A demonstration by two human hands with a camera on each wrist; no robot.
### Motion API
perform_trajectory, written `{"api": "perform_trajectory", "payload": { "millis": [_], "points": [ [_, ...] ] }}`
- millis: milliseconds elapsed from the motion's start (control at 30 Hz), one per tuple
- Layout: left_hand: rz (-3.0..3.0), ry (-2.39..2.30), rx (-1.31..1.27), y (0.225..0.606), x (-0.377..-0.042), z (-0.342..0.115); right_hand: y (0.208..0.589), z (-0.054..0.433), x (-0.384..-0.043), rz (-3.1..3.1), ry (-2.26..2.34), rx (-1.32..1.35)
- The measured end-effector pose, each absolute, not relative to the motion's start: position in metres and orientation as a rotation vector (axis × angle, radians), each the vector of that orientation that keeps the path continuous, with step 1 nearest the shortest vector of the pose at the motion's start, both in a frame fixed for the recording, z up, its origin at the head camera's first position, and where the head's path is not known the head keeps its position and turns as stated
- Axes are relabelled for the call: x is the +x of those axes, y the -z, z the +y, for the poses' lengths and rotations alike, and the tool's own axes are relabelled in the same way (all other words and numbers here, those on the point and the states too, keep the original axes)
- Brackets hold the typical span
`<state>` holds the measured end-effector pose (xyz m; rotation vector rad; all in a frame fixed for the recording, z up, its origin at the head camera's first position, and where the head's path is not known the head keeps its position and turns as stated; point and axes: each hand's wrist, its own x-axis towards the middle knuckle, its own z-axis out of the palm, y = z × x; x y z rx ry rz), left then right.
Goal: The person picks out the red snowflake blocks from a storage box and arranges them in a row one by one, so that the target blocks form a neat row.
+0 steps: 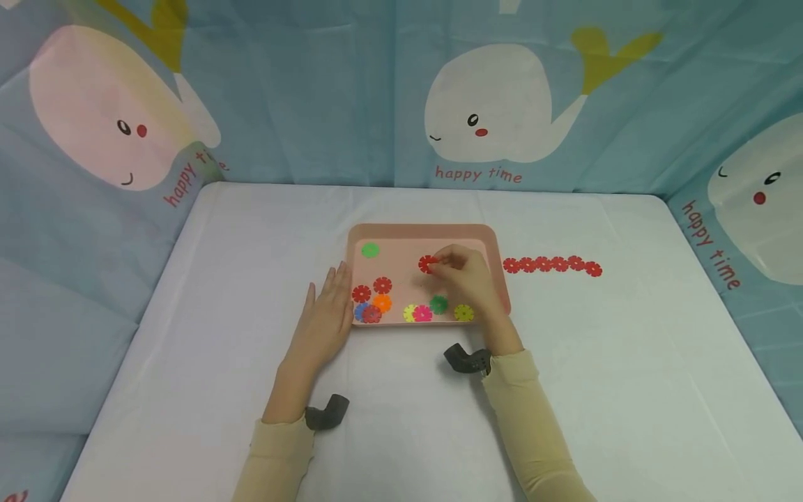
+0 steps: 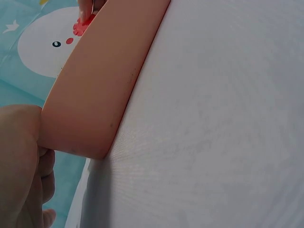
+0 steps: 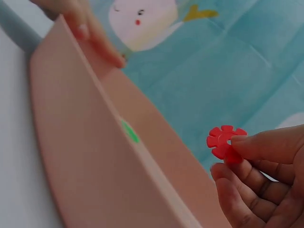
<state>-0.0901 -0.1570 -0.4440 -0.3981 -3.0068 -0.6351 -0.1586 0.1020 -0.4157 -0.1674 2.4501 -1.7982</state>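
Between thumb and fingers, my right hand [image 1: 465, 277] pinches a red notched plastic disc [image 3: 221, 141], a snowflake-shaped building piece, above the pink tray [image 1: 401, 231]. My left hand [image 1: 323, 317] rests with straight fingers against the tray's left side. Inside the tray lie loose pieces: two red discs [image 1: 383, 285] at the left, an orange disc [image 1: 382, 303], a blue disc [image 1: 360, 312], a light green disc [image 1: 371, 250], a dark green disc [image 1: 439, 305], a pink disc [image 1: 422, 314] and a yellow disc [image 1: 464, 313]. Right of the tray stretches a row of several red discs [image 1: 544, 264].
A white cloth [image 1: 627, 390] covers the table. Blue curtains [image 1: 314, 104] with printed whales stand around its back and sides. A dark wrist camera [image 1: 467, 359] sits on the right wrist and another dark camera [image 1: 328, 413] on the left.
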Motion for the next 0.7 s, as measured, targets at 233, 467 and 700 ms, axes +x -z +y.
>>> {"api": "perform_trajectory", "payload": {
  "millis": [233, 467, 700],
  "points": [
    [-2.999, 0.632, -0.403, 0.445, -0.09, -0.157, 0.411, 0.115, -0.16, 2.416, 1.908, -0.128],
    [-2.991, 0.637, -0.403, 0.445, -0.09, -0.157, 0.41, 0.127, -0.163, 2.432, 1.925, -0.113],
    [-2.984, 0.642, -0.399, 0.445, -0.09, -0.157, 0.408, 0.139, -0.165, 2.43, 1.984, -0.047]
  ]
}}
